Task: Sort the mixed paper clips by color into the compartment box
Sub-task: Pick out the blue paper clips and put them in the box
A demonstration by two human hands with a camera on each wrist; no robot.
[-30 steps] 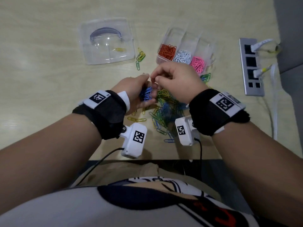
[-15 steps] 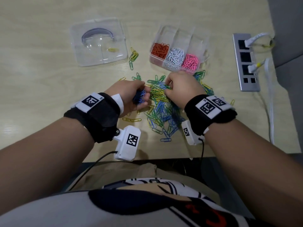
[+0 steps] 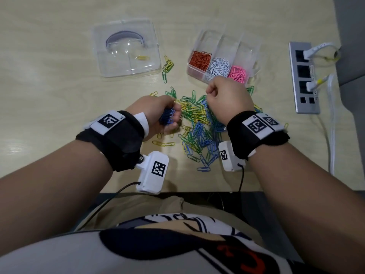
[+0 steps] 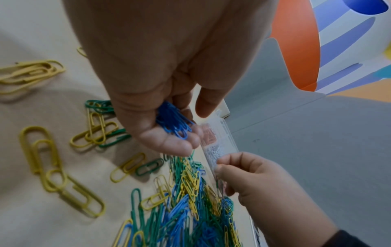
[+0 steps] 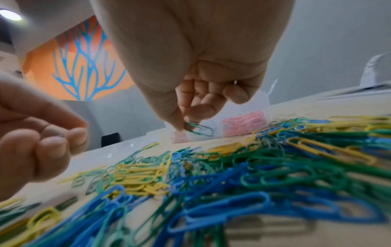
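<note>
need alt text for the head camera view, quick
A person's left hand holds a bunch of blue paper clips while the right hand hovers over a mixed pile of blue, green and yellow clips. Behind sits a compartment box holding red, white and pink clips.

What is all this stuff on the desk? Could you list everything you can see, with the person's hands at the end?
Compartment box: one, clear plastic, far right of middle; its near sections hold red clips, white clips and pink clips.
Lid: one, clear, far left of the box; a yellow clip lies on it.
Loose pile: many clips, blue, green and yellow, between the hands.
Power strip: one, grey, right edge, two white plugs in it.
Table: pale wood.
Left hand: holds a bunch of blue clips.
Right hand: pinches a green clip.
</note>
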